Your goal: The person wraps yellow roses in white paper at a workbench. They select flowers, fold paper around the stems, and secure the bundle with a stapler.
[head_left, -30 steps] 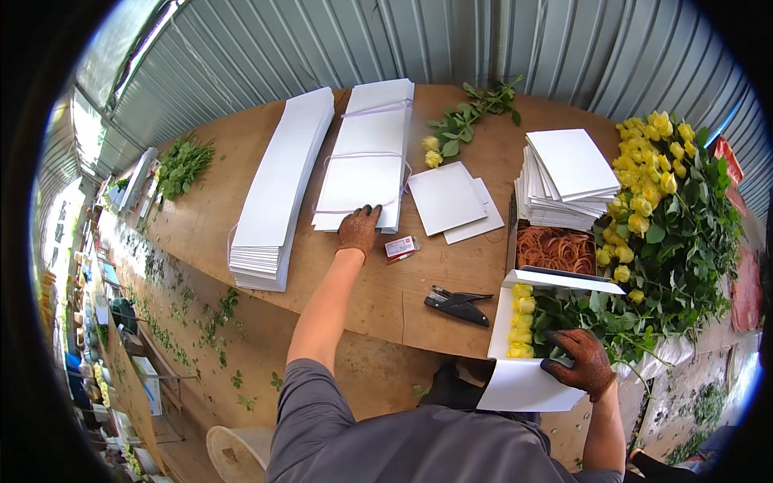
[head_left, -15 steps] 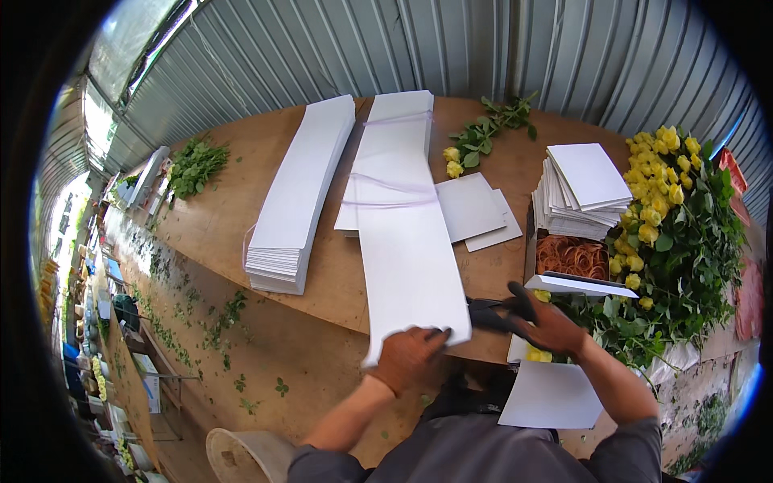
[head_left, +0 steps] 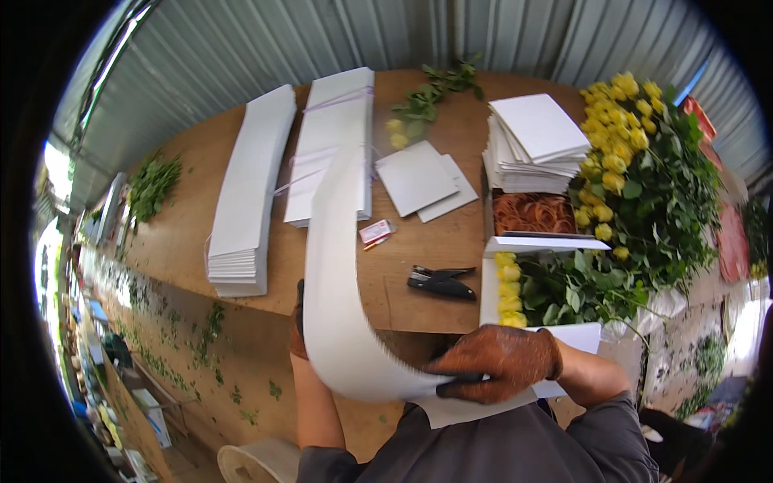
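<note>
Paper strip, long and white (head_left: 332, 258), bowed across brown wooden table's (head_left: 385, 299) front edge

Rust-gloved right hand (head_left: 495, 364) clamps its nearer part, apparently to control the curve; the matching left hand (head_left: 299, 332), apart and mostly hidden behind, perhaps braces, its grip untellable.

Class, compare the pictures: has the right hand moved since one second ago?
Yes: the right hand has shifted left, judged against the stapler on the table.

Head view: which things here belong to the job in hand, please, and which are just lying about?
Probably part of the job:
bent white sheet, in the right hand
left hand, partly hidden behind it
tied white stack
row of yellow roses
stapler

Apparently just lying about:
leafy bunch, far left
scattered leaves
pale bucket
</note>
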### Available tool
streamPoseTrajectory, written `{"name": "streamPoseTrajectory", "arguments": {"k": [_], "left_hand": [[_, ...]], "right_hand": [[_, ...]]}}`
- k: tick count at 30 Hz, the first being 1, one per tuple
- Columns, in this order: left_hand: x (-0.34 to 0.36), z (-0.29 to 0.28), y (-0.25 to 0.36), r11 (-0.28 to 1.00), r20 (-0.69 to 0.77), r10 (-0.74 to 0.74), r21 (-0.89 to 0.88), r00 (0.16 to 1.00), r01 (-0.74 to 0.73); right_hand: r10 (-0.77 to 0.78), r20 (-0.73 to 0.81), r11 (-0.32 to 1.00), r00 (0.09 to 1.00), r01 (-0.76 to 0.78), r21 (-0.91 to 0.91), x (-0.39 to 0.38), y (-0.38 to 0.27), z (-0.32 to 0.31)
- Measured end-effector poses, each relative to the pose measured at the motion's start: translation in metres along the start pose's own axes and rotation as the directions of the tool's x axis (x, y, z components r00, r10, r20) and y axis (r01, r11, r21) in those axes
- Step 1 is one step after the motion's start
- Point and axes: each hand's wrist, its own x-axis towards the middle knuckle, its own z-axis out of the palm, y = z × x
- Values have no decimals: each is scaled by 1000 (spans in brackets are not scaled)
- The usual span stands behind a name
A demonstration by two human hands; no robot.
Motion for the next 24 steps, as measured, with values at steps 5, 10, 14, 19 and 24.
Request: {"name": "streamPoseTrajectory", "arguments": {"k": [5, 10, 14, 19, 24], "left_hand": [[59, 91, -30, 995, 71, -102, -14, 992, 103], [48, 184, -113, 880, 107, -90, 474, 990, 29], [31, 202, -167, 816, 160, -195, 574, 968, 70], [29, 175, -192, 706, 68, -242, 697, 968, 127], [38, 140, -206, 589, -50, -338, 767, 940, 253]], "right_hand": [[-164, 56, 985, 985, 161, 57, -60, -14, -10], [-319, 109, 930, 941, 289, 227, -144, -11, -31], [-288, 148, 928, 946, 237, 289, -205, -13, -48], [-352, 218, 835, 910, 200, 512, -252, 26, -82], [-208, -119, 533, 971, 215, 818, -305, 110, -106]]}}
